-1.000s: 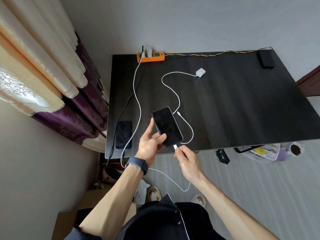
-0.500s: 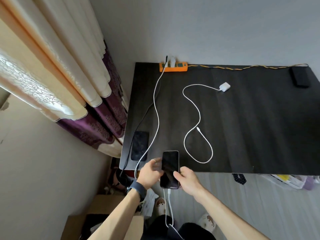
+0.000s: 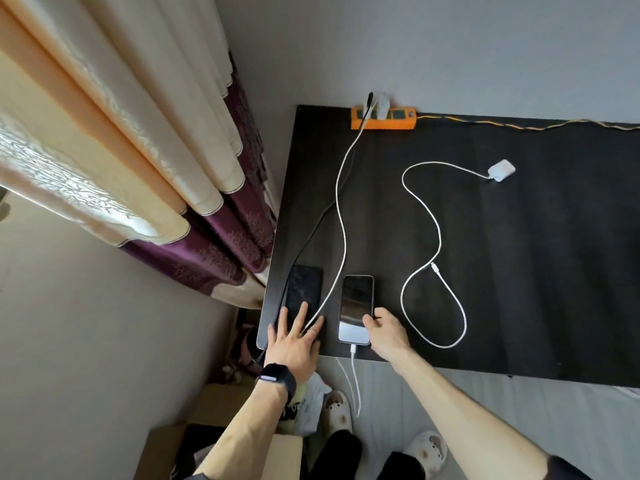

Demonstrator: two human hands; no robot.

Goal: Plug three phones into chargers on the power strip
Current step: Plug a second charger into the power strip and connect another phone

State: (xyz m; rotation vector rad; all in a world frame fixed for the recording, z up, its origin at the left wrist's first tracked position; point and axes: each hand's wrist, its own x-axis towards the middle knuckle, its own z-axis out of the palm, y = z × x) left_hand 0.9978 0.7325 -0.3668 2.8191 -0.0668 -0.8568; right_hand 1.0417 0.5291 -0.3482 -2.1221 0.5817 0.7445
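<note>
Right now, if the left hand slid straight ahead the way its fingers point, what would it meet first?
The dark phone: the left hand lies flat with fingertips seemingly over its near end, the white cable running beside its ring finger. Depth is unclear, so contact is unconfirmed.

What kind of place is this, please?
Probably a room in a home: layered cream and purple curtains hang beside a dark table set against the wall, and the person wears soft slippers.
</note>
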